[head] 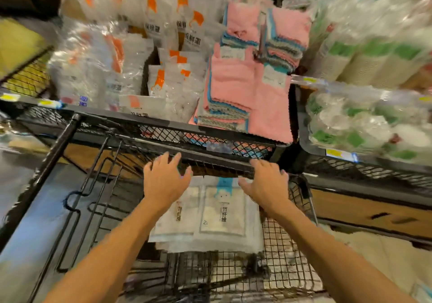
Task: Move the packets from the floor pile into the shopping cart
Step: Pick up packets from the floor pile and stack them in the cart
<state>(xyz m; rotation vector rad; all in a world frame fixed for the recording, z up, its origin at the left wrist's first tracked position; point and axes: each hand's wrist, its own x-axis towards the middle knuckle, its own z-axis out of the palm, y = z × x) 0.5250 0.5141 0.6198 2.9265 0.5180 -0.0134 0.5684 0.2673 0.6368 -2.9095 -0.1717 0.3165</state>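
Your left hand (163,178) hangs above the black wire-mesh shopping cart (287,253), fingers spread and straight, holding nothing. Your right hand (266,183) is beside it, also with fingers spread and empty, its fingertips near the black mesh edge of the shelf (210,143) in front of you. Both forearms reach forward over the cart.

The white flat plastic packets with a blue figure and dark printed characters (219,211) lie in the cart's basket, stacked in a low pile on the wire floor, directly under and between your two hands. Neither hand touches them, as far as the blurred frame shows. The top two packets sit side by side, printed faces up.

The cart's black handle bar (58,150) runs diagonally at the left, with folded wire panels beside it.

On the shelf beyond the cart stand clear plastic bags with orange and white labels (163,52), packed upright in rows. Just to their right hang pink cloths with blue and grey scalloped edges (245,87), draped over the shelf's front rim. Further right, cream rolls with green bands wrapped in clear film (374,55) fill the upper shelf, and more clear-wrapped goods with green patches (364,125) sit in the bin below them. Yellow price tags (336,154) line the shelf edges.
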